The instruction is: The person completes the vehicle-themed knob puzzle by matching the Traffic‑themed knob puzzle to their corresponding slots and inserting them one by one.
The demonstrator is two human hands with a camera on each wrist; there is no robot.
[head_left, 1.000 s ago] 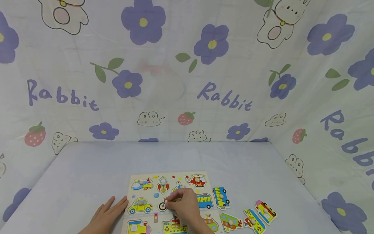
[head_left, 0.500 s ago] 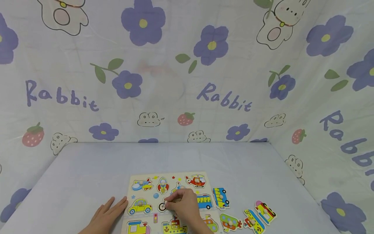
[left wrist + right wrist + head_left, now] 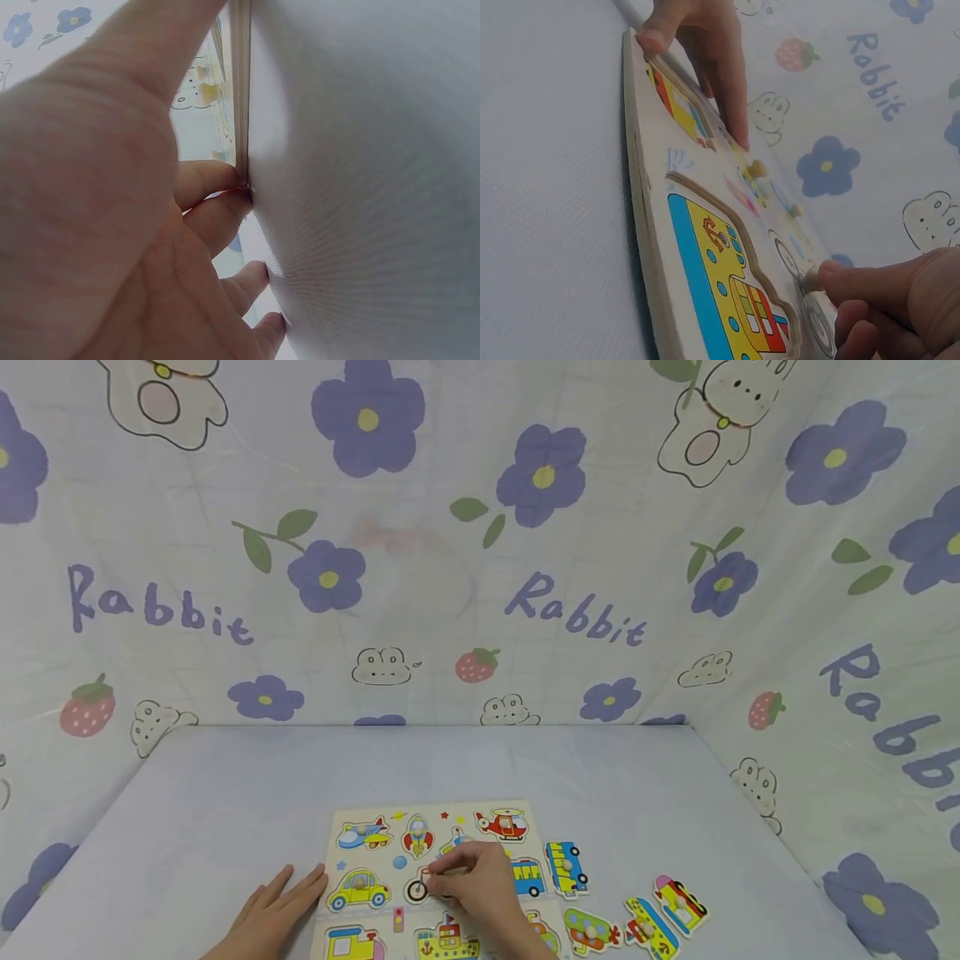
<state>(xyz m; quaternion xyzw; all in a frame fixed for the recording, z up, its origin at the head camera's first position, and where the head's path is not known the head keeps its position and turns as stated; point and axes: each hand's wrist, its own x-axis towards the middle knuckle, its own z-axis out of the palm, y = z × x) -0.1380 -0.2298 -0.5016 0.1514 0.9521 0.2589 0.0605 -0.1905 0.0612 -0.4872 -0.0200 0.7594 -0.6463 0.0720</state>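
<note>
A wooden knob puzzle board (image 3: 382, 860) lies on the table, with vehicle pictures in its recesses. My right hand (image 3: 483, 881) pinches the small knob (image 3: 808, 282) of a bike puzzle piece (image 3: 417, 888) between thumb and finger; the hand covers much of that piece in the head view. On the board's left, my left hand (image 3: 273, 912) has its fingers spread, and its fingertips touch the board's edge in the left wrist view. Knobbed car (image 3: 360, 890), airplane (image 3: 364, 833), rocket (image 3: 417, 835) and helicopter (image 3: 504, 823) pieces sit in the board.
Right of the board lie loose pieces: a blue bus (image 3: 566, 867), a green vehicle piece (image 3: 588, 930), a yellow ship (image 3: 652, 928) and a train (image 3: 681, 903). A patterned cloth wall (image 3: 420, 610) stands behind the table (image 3: 450, 760).
My right hand has shifted very slightly to the right while pinching the knob, showing a little more of the bike piece. My left hand stays in place.
</note>
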